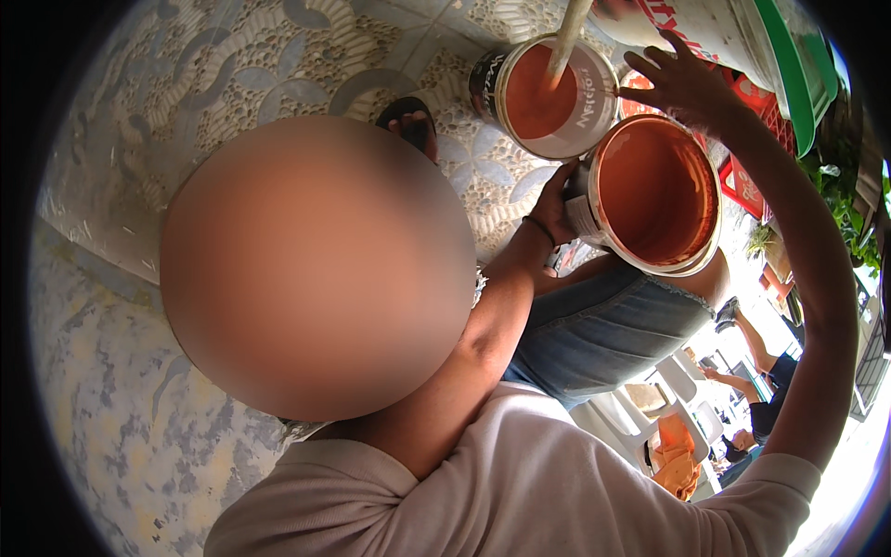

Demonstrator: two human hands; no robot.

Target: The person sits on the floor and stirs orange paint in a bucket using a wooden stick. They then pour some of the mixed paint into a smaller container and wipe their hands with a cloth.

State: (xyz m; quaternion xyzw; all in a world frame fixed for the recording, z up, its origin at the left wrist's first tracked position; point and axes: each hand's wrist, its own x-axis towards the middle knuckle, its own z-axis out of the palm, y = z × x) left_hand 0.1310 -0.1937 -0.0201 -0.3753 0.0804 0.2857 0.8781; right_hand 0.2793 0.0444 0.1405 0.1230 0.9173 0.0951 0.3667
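Note:
My left hand [557,206], a dark band at the wrist, grips the side of a paint bucket [657,190] tilted toward me, its inside coated reddish orange. Beside it, at upper centre, a second bucket [532,111] with orange paint stands on the floor, a pale stick [563,56] in it. My right hand [673,88] is raised over the gap behind the buckets, fingers spread and holding nothing I can see, near a large white container [705,28] with a green rim. A big blurred patch hides the left middle of the view.
The patterned pebble floor [306,65] spreads across the top left, with a sandalled foot [408,125] on it. At right are red crates [742,186], plants [854,223], white chairs [631,427], an orange cloth [676,459] and another person [775,390] in dark clothing.

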